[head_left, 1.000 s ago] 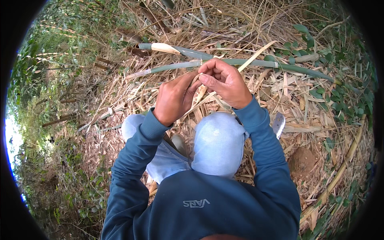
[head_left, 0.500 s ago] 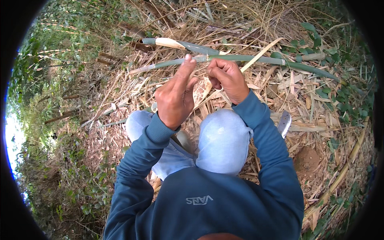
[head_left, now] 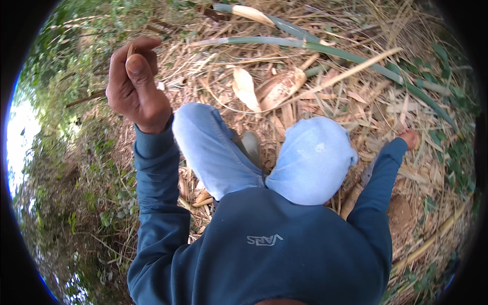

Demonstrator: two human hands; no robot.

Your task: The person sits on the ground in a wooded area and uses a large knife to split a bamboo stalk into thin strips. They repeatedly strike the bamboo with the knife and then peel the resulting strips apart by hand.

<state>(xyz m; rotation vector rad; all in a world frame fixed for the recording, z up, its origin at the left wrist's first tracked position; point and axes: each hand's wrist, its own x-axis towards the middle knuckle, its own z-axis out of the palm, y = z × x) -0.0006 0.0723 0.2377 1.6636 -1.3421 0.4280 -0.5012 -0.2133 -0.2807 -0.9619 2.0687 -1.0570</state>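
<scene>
My left hand (head_left: 138, 86) is raised on the left, thumb and fingers pinched together around something thin and tan, too small to name. Out to the right, my right hand (head_left: 409, 138) is low over the leaf litter. Its fingers are small and blurred, so their grip does not show. A knife blade (head_left: 368, 172) lies partly hidden beside my right forearm. Ahead of my knees a pale split bamboo strip (head_left: 351, 76) curves across the ground. Beyond it lie a long green bamboo stem (head_left: 351, 53) and a second bamboo stem (head_left: 295, 30) with a pale stripped stretch.
Two dry husks (head_left: 245, 90) (head_left: 282, 86) lie in front of my knees. Dry leaves and straw cover the ground. Green undergrowth (head_left: 91, 213) fills the left side, and a long yellowish pole (head_left: 432, 234) lies at the lower right.
My hands, close together over the bamboo before, are now far apart. The left has moved left and up; the right has dropped to the right, beside the knife. The view has shifted.
</scene>
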